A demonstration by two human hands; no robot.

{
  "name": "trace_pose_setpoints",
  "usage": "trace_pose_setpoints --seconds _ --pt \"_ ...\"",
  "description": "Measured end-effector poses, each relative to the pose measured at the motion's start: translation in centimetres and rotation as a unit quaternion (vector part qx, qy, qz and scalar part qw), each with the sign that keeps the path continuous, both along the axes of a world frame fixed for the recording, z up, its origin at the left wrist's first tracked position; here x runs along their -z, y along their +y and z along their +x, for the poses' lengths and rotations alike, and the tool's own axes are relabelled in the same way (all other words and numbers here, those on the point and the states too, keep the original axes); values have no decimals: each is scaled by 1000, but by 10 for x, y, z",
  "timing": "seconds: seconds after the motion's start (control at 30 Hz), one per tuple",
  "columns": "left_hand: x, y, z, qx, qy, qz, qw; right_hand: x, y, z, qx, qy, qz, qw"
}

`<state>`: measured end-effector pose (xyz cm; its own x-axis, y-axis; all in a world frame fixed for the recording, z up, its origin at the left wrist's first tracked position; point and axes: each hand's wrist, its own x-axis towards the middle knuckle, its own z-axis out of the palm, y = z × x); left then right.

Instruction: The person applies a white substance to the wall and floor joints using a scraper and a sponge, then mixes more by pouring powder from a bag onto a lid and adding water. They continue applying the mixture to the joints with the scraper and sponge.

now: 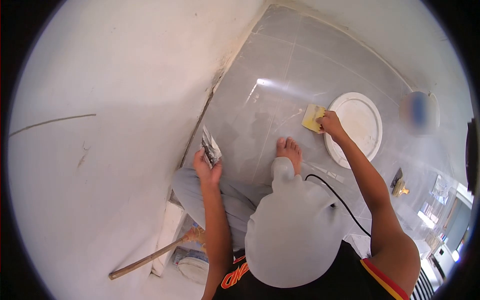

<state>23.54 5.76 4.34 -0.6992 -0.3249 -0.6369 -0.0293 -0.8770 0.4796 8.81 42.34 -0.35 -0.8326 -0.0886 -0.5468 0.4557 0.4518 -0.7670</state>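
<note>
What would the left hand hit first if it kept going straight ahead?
Probably the white wall at its floor joint: the left hand aims its trowel there, though depth is unclear.

**tilefan22:** ok so what's seen lying around in that corner?

**mudbucket:** lol not much. A white wall [110, 100] is seen at 9 o'clock and grey floor tiles [300, 65] at 1. A wooden stick [150, 259] is left lying at 7, a black cable [340, 200] is trailed at 4, and a small brush [398, 184] is parked at 3.
</note>
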Motion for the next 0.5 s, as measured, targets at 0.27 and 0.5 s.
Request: trace_pose_setpoints --seconds 0.27,0.5 --pt "-1 -3 -3 -35 1 -7 999 24 -126 -28 53 -96 -145 983" --pt "-1 -5 -3 -42 -36 -33 998 3 -232 -56 22 -90 -250 964"
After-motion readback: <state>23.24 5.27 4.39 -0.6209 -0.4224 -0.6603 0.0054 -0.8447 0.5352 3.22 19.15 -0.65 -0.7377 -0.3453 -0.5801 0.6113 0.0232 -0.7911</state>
